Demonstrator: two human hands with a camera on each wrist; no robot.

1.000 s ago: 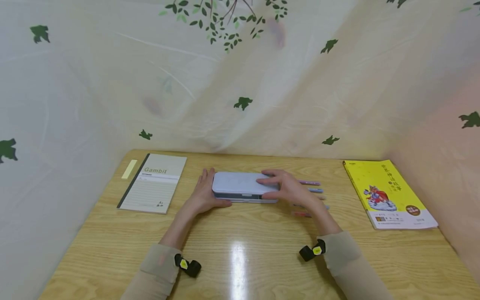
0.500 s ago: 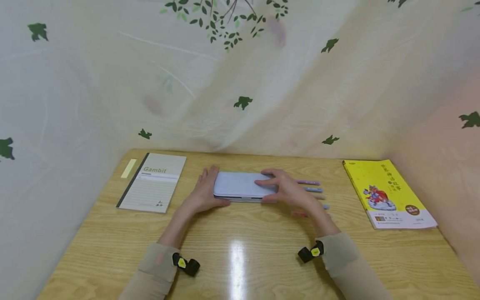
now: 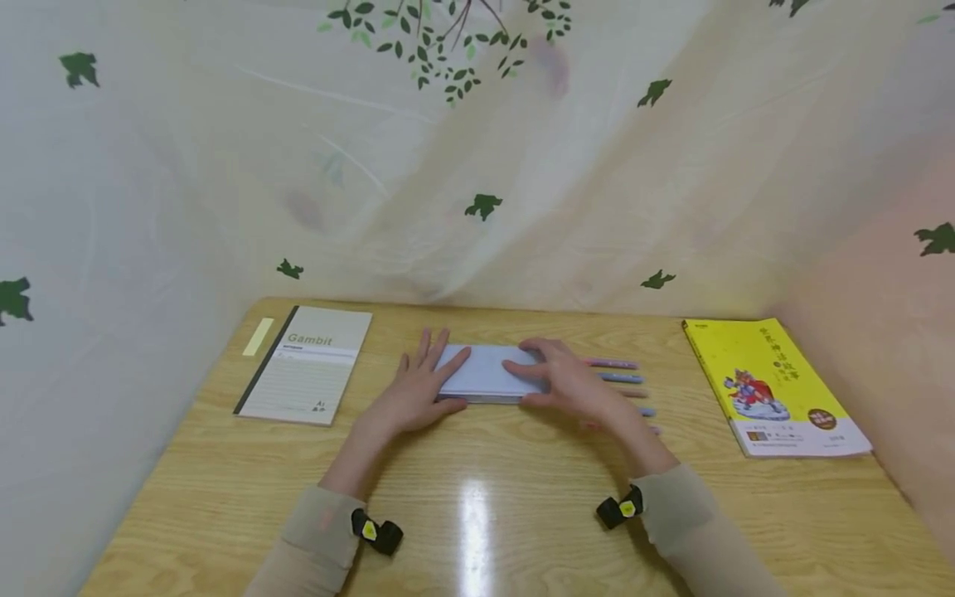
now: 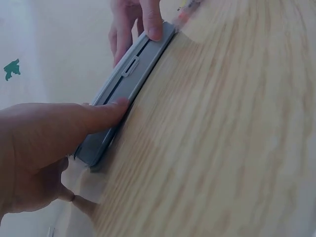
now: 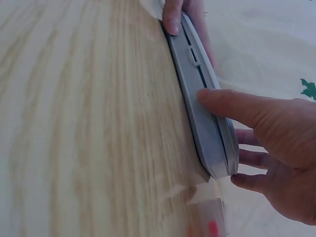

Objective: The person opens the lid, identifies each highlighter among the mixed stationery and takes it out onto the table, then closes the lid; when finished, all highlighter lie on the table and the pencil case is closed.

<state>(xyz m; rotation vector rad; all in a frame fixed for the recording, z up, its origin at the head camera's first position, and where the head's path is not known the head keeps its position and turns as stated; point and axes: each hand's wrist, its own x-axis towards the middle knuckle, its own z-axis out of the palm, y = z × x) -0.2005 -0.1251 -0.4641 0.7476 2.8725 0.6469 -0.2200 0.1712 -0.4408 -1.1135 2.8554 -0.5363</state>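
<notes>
A light blue pencil case (image 3: 488, 371) lies on the table with its lid down, a small catch (image 4: 131, 66) on its front side. My left hand (image 3: 418, 385) holds its left end, thumb (image 4: 111, 112) against the front wall and forefinger on the lid. At the right end my right hand (image 3: 570, 381) grips the case, its thumb (image 5: 217, 98) on the front and fingers over the lid and end. Several pens (image 3: 622, 378) lie in a row right of the case, partly hidden behind the right hand and forearm.
To the left lies a grey notebook (image 3: 306, 365) marked Gambit, with a pale yellow strip (image 3: 258, 337) beside it. A yellow book (image 3: 772, 385) lies on the right of the wooden table (image 3: 477, 514). A printed curtain (image 3: 477, 149) hangs behind and around.
The case's lid has come down, closing the dark gap along its front. My left hand has shifted right and laid its forefinger onto the lid; the right hand has hardly moved.
</notes>
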